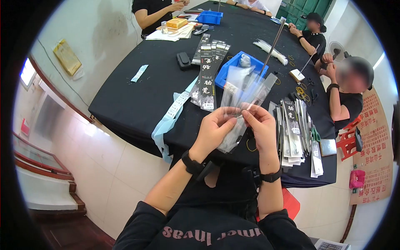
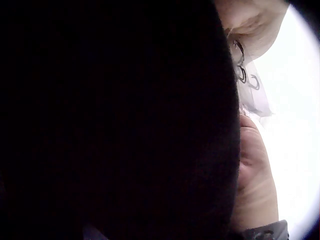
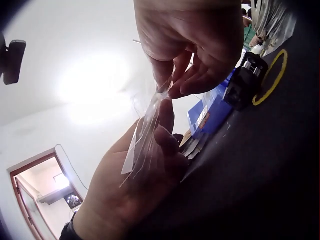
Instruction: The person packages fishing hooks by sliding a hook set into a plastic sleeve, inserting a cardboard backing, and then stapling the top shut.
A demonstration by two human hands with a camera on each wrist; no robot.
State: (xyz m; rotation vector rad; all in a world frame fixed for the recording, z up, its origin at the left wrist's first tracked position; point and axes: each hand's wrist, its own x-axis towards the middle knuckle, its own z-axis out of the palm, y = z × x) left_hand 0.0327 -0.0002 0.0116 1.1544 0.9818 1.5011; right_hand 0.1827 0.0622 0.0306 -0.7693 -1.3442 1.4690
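In the head view, my left hand [image 1: 211, 132] and right hand [image 1: 262, 128] meet over the table's near edge. Both pinch a bunch of clear plastic packets [image 1: 231, 139] between thumb and fingers. The left wrist view, mostly blocked by something dark, shows fish hooks [image 2: 242, 74] inside the clear plastic. From the right wrist view, the right hand [image 3: 192, 37] grips the top end of the packets [image 3: 145, 145], while the left hand [image 3: 125, 180] holds them from below. Beyond the fingers, more clear sleeves [image 1: 237, 89] overlap a blue bin [image 1: 225, 68].
Printed black packets [image 1: 206, 79] lie beyond the left hand, beside a light-blue label strip [image 1: 168, 116]. Stacked packets [image 1: 291, 137] and green-handled scissors [image 1: 315, 134] lie to the right. A metal rod [image 1: 273, 46] rises behind the bin. Other people sit around the black-covered table [image 1: 125, 100].
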